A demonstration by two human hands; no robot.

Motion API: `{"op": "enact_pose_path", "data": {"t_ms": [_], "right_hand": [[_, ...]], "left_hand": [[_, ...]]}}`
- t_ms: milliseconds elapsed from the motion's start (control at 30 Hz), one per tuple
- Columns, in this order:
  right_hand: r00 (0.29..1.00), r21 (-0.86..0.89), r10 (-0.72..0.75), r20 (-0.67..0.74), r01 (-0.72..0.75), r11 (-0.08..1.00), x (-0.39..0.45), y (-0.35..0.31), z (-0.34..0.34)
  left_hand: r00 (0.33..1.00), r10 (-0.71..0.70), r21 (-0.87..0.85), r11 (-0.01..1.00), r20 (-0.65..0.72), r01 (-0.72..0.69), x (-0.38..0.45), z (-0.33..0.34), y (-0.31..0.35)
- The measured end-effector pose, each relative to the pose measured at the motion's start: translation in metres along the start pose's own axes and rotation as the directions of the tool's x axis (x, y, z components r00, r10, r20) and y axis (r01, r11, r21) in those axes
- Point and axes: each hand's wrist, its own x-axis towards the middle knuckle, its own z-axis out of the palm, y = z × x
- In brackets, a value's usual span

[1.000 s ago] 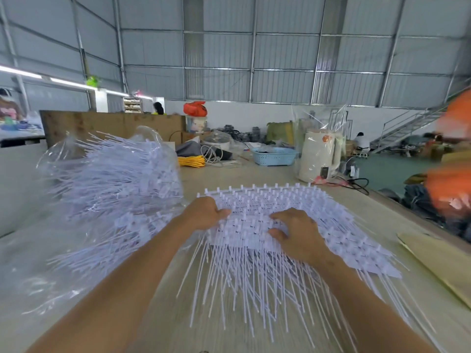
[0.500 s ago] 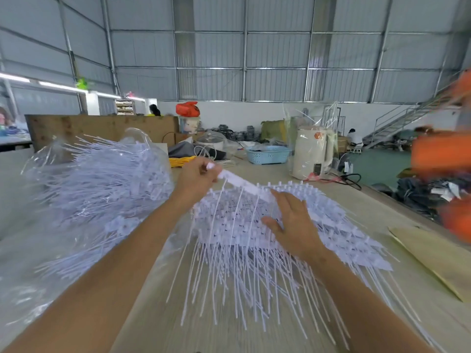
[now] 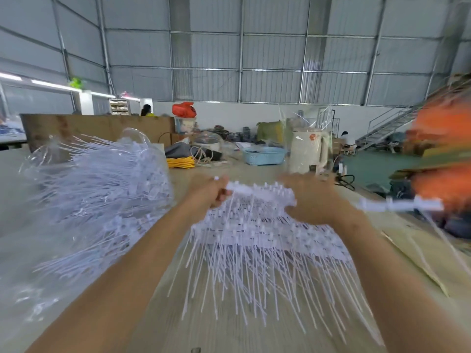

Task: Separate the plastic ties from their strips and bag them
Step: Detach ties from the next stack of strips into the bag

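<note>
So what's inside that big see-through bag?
The clear bag on the left holds a big heap of loose white plastic ties, poking out every way. What lies at the bottom, beneath the heap, is covered, so I can't tell.

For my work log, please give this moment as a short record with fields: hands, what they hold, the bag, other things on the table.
left hand: grips the left end of the top strip
right hand: at the strip's right end, grip blurred
pile of ties: on the table, under both hands
clear bag: at the left, filled with ties
far end of table: blue basket, yellow cord
</note>
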Motion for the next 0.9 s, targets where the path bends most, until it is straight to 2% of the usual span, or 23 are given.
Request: {"op": "enact_pose_path", "data": {"t_ms": [33, 67, 133, 233, 333, 467, 600, 667, 700, 767, 800, 867, 900], "right_hand": [[0.992, 0.177, -0.057, 0.113, 0.036, 0.984, 0.001, -0.004, 0.007], [0.983, 0.364, -0.118, 0.142, 0.059, 0.929, 0.001, -0.013, 0.015], [0.984, 0.561, -0.154, 0.091, 0.077, 0.824, 0.005, -0.03, 0.031], [0.984, 0.574, -0.151, 0.092, 0.071, 0.816, 0.015, -0.044, 0.048], [0.979, 0.634, -0.158, 0.131, 0.039, 0.772, 0.02, -0.045, 0.059], [0.984, 0.594, -0.165, 0.071, 0.091, 0.799, 0.025, -0.046, 0.073], [0.99, 0.529, -0.139, 0.017, 0.109, 0.842, 0.03, -0.053, 0.077], [0.993, 0.396, -0.118, 0.004, 0.106, 0.912, 0.033, -0.059, 0.075], [0.993, 0.276, -0.12, -0.005, 0.116, 0.954, 0.033, -0.062, 0.072], [0.985, 0.027, -0.171, -0.031, 0.172, 0.985, 0.033, -0.069, 0.064], [0.973, -0.035, -0.217, -0.08, 0.214, 0.976, 0.031, -0.073, 0.059], [0.912, -0.042, -0.338, -0.234, 0.338, 0.94, 0.025, -0.082, 0.047], [0.877, 0.016, -0.379, -0.296, 0.401, 0.916, 0.024, -0.085, 0.039]], "left_hand": [[1.0, -0.022, 0.037, 0.999, 0.004, 0.022, 0.001, 0.002, -0.009], [1.0, -0.002, 0.064, 0.998, -0.004, 0.002, 0.001, 0.004, -0.018], [0.995, 0.104, 0.135, 0.986, -0.011, -0.101, -0.001, 0.01, -0.032], [0.966, 0.257, 0.207, 0.946, -0.007, -0.25, -0.003, 0.017, -0.042], [0.958, 0.286, 0.247, 0.929, -0.001, -0.277, 0.0, 0.018, -0.052], [0.955, 0.295, 0.353, 0.898, -0.037, -0.264, 0.003, 0.019, -0.064], [0.926, 0.341, 0.377, 0.888, -0.161, -0.261, 0.007, 0.018, -0.064], [0.927, 0.313, 0.381, 0.899, -0.207, -0.218, 0.009, 0.018, -0.062], [0.932, 0.29, 0.371, 0.908, -0.22, -0.195, 0.01, 0.018, -0.061], [0.928, 0.261, 0.373, 0.915, -0.264, -0.151, 0.011, 0.015, -0.061], [0.923, 0.237, 0.366, 0.923, -0.303, -0.117, 0.014, 0.01, -0.063], [0.914, 0.123, 0.258, 0.966, -0.387, -0.021, 0.02, -0.005, -0.068], [0.92, 0.046, 0.161, 0.987, -0.389, 0.019, 0.021, -0.012, -0.071]]}}
